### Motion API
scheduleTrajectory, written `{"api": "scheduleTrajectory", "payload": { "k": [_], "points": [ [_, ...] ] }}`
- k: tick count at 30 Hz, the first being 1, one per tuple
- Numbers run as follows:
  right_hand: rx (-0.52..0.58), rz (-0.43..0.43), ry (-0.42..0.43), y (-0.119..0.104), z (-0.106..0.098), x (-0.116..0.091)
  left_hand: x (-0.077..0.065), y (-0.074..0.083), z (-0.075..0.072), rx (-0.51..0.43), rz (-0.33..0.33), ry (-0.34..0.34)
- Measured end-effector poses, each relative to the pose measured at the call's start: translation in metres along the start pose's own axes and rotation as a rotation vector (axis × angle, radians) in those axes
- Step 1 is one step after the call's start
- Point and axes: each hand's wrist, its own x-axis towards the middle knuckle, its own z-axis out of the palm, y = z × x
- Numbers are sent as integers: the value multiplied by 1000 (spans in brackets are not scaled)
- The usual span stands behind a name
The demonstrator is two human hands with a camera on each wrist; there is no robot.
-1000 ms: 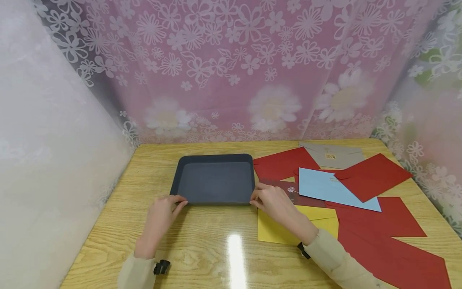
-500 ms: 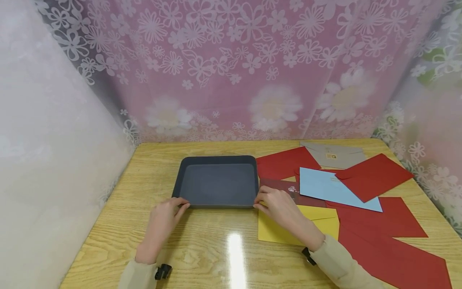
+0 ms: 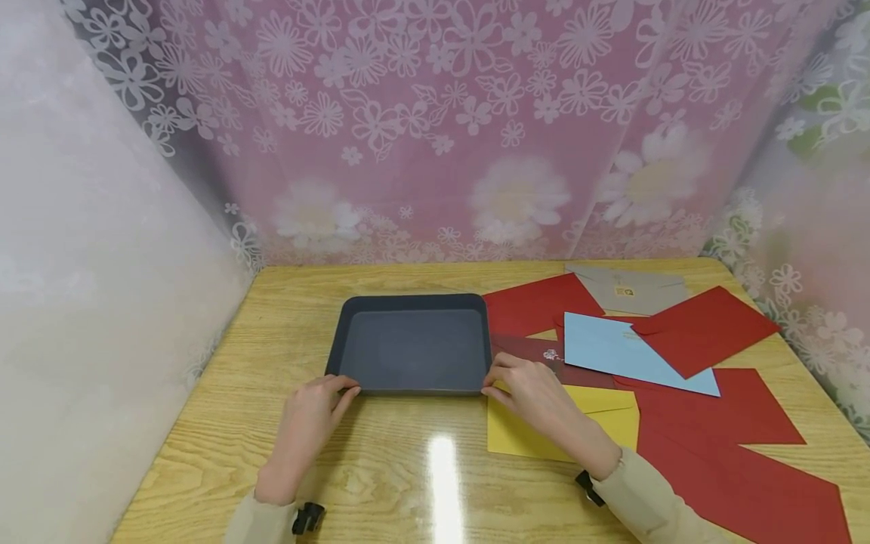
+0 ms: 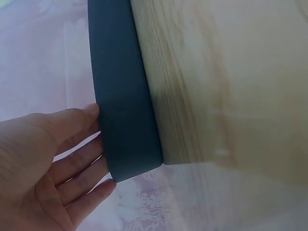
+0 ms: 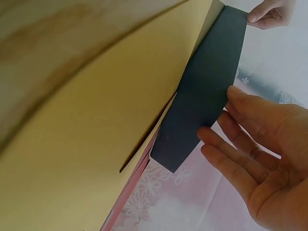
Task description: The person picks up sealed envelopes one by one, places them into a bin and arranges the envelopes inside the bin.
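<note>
A dark grey rectangular tray (image 3: 414, 347) with raised sides lies on the wooden table, nothing in it. At its near left corner my left hand (image 3: 309, 415) pinches the rim between thumb and fingers. My right hand (image 3: 537, 397) pinches the rim at the near right corner, its forearm passing over a yellow envelope (image 3: 513, 434). The left wrist view has the tray's outer wall (image 4: 122, 91) with the thumb at its rim. In the right wrist view, fingertips hold the rim of the same wall (image 5: 202, 82), and the left hand shows at the far end.
Right of the tray, envelopes lie spread and overlapping: several red ones (image 3: 707, 329), a light blue one (image 3: 598, 344), a grey one (image 3: 632, 291) and a dark red one (image 3: 530, 349). A flowered pink curtain (image 3: 421, 166) hangs behind the table (image 3: 381, 468).
The tray has slid a little to the right and toward me, both hands moving with it and keeping their hold on the rim. The envelopes stay in place.
</note>
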Motion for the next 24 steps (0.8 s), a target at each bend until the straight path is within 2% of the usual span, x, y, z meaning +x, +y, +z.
{"api": "scheduleTrajectory", "payload": {
  "k": [3, 6, 9, 17, 19, 24],
  "points": [
    [2, -1, -4, -1, 0, 0, -1, 0, -1, 2, -2, -9],
    [0, -1, -5, -2, 0, 0, 0, 0, -1, 6, 23, -15],
    [-2, -2, -2, -3, 0, 0, 1, 1, -1, 13, 70, -22],
    [2, -3, 20, -3, -1, 0, 11, 0, 0, 101, 206, -8],
    [4, -8, 23, -2, 0, 0, 15, -1, 1, 124, 221, -28],
    [5, -10, 14, -2, 0, 1, 22, -5, 7, 206, 224, -133]
  ]
}}
